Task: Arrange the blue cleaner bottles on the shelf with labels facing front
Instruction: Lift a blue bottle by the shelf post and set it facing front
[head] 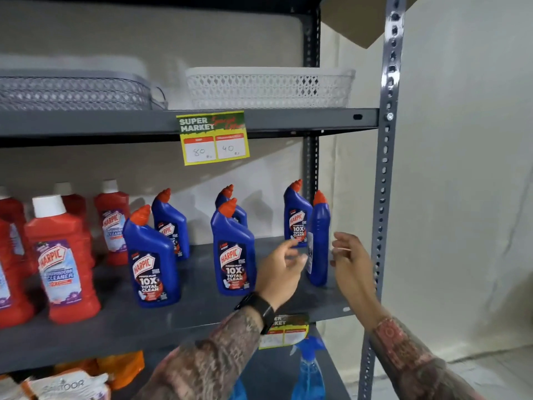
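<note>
Several blue cleaner bottles with orange caps stand on the grey middle shelf (202, 313). Most show their labels to the front, such as the front-left bottle (153, 264) and the middle bottle (233, 255). The rightmost bottle (318, 241) stands edge-on, its label turned to the left side. My left hand (281, 269) is just left of that bottle and my right hand (350, 258) just right of it. Both have spread fingers and hold nothing. A further labelled bottle (297, 217) stands behind.
Red bathroom cleaner bottles (63, 261) fill the shelf's left part. White baskets (268, 88) sit on the shelf above, with a yellow price tag (215, 137) on its edge. A slotted upright post (383, 197) borders the right. A blue spray bottle (308, 370) stands below.
</note>
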